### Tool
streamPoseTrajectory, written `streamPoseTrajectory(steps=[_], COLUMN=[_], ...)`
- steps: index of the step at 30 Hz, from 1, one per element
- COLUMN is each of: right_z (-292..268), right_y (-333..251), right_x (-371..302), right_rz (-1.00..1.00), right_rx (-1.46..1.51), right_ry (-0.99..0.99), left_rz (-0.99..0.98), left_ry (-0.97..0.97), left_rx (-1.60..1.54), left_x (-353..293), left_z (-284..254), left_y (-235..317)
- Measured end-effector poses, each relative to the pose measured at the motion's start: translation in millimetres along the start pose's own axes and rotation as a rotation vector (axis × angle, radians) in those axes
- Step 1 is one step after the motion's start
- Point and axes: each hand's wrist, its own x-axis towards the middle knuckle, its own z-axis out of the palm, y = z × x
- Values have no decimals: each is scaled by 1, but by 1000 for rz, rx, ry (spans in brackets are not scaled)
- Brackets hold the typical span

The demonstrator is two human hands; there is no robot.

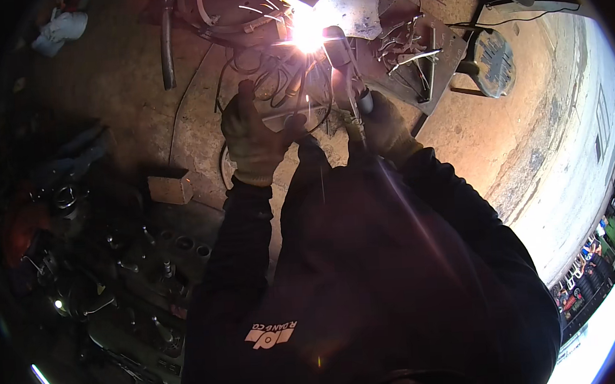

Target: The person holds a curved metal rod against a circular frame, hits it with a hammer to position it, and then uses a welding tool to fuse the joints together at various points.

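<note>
Head view, nearest first: a dark jacket (389, 257) fills the lower middle, its sleeves reaching up to two gloved hands. The left hand (255, 140) shows forefinger and thumb spread apart, with nothing visibly pinched between them; its other fingers are lost in shadow. It sits lower than the hot spot, likely to keep the glove out of the heat. The right hand (388, 127) wraps the near end of a welding tool (339, 53); its fingers seem closed on it, though most are hidden. The tool points up and away, so the bright arc (308, 37) at its far end burns beyond both gloves, probably to spare them. Cable loops (262, 82) lie slack past the left hand, perhaps leaving room to swing. Thin metal rods (412, 55) are heaped to the tool's right; farthest off, a metal plate (352, 6) lies just behind the glare.
</note>
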Motion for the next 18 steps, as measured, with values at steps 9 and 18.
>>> streamPoseTrajectory(steps=[9,18], right_z=[6,4], right_y=[13,29], right_x=[-2,8], right_rz=[12,-220], right_rx=[464,-27], right_ry=[-49,-45], left_rz=[-116,21], left_ry=[-88,-14], left_rx=[-44,-52], left_x=[-6,-6], left_z=[1,7], left_y=[-1,-9])
